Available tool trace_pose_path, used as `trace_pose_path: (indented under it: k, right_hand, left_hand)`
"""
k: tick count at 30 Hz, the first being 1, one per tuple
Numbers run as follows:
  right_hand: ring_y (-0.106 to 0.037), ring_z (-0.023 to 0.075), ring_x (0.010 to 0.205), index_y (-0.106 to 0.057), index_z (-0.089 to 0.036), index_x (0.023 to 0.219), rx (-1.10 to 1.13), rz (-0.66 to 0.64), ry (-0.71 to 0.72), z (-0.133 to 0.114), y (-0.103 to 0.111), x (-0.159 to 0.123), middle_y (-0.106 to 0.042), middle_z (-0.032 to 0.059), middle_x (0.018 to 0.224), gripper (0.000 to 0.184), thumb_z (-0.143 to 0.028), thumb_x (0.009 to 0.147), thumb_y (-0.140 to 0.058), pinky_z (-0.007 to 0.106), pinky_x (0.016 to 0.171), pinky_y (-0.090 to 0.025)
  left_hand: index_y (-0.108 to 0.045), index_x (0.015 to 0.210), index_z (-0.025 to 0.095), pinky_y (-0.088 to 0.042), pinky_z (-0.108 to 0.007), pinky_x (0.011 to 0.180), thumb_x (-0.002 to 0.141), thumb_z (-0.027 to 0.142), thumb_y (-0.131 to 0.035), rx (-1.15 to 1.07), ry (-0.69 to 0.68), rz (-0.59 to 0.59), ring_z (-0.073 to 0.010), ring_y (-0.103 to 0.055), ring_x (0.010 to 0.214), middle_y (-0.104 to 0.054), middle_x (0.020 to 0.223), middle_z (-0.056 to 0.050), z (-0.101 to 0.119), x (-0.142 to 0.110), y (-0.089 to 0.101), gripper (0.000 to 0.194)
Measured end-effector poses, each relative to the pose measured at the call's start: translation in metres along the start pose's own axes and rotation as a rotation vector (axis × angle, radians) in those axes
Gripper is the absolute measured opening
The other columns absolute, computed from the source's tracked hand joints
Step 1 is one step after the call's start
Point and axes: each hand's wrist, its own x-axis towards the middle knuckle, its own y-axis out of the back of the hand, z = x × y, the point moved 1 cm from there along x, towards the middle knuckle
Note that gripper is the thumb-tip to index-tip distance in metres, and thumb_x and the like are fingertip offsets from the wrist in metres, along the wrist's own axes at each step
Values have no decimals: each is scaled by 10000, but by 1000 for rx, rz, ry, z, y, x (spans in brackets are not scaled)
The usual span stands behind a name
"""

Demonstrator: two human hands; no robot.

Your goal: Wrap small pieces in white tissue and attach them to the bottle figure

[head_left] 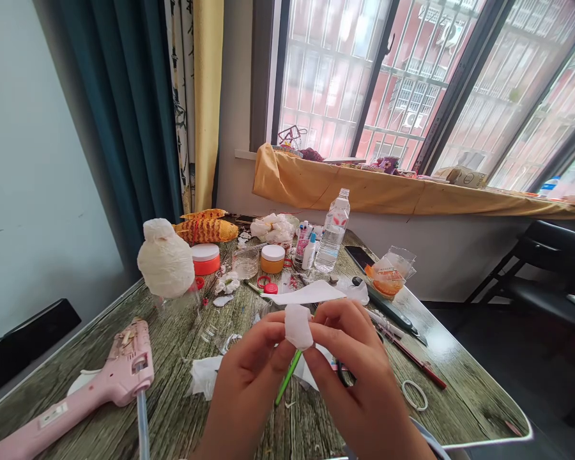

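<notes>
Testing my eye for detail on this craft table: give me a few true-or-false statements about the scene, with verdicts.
1. The left hand and right hand both pinch a white tuft on a green stick. True.
2. The pink hot glue gun lies to the right of the hands. False: it lies to their left.
3. A plastic water bottle stands upright on the table. True.
4. The window ledge is draped in blue cloth. False: mustard-yellow cloth drapes it.
</notes>
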Motion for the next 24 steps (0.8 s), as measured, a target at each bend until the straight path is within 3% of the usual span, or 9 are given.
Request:
trace_pose_path:
  k: [4, 11, 17, 24]
  right_hand:
    - [-470, 213, 871, -631, -166, 985, -45, -23, -9, -1, -2, 0, -502, 67, 945, 212, -49, 929, -463, 342, 727, -422]
    - [-471, 216, 868, -604, -185, 1013, -49, -12, -4, -1, -6, 0, -490, 61, 949, 228, -42, 919, -454, 337, 733, -421]
    - [-476, 207, 856, -617, -194, 1032, 25, -27, -26, 1, -4, 0, -503, 51, 936, 221, -63, 946, -461, 337, 724, -428]
    - [-468, 214, 848, -631, -178, 982, 61, -83, -65, 5, 0, 1, -507, 52, 909, 179, -79, 952, -485, 347, 711, -425]
  left_hand:
    - [-792, 895, 297, -517, -255, 881, 826, 374, -730, -1, 16, -1, -201, -679, 996, -770, 1074, -6, 1, 0, -2, 120]
    - [-771, 880, 292, -547, -210, 747, 766, 378, -790, -58, 62, 109, -166, -708, 833, -787, 880, 11, -2, 2, -4, 145]
    - [-803, 901, 343, -514, -240, 876, 812, 381, -746, -6, 7, 38, -185, -688, 976, -785, 1015, 17, -1, 2, -1, 113]
    - [-807, 928, 326, -507, -255, 886, 852, 369, -701, 55, -29, -23, -211, -660, 1043, -761, 1101, -4, 5, 5, -5, 138]
